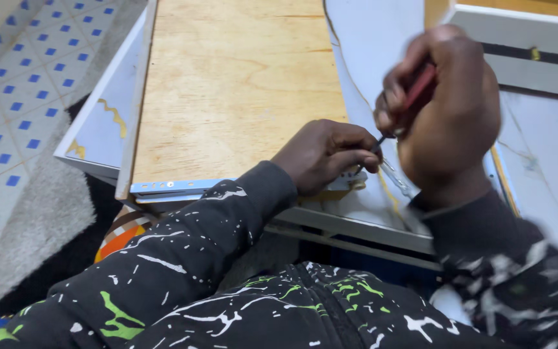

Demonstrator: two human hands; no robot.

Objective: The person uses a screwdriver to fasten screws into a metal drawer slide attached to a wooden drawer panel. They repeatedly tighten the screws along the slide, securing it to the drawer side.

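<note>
Occupying upper centre: plywood panel (240, 84) on white framing. Centre: metal drawer rail (182, 187) along its near edge, pinned by closed left hand (327, 155). Right: right hand (444, 113) fisted around red-handled screwdriver (418, 87), tip at rail. Step: screw-driving, apparently; steady downward pressure needed.

- The plywood panel (234, 84) is bare, matt wood with a pale grain.
- The drawer slide rail (182, 187) along its near edge is smooth painted metal with a faint sheen.
- The white board (101, 126) beneath looks glossy, marble-patterned with gold veins.
- The screwdriver (414, 97) has a red plastic handle and a thin dark metal shaft.
- The sleeves (182, 258) are matt black cloth, splattered white and green.
- The floor (14, 84) is smooth tile; the rug (40, 213) is rough grey pile.
</note>
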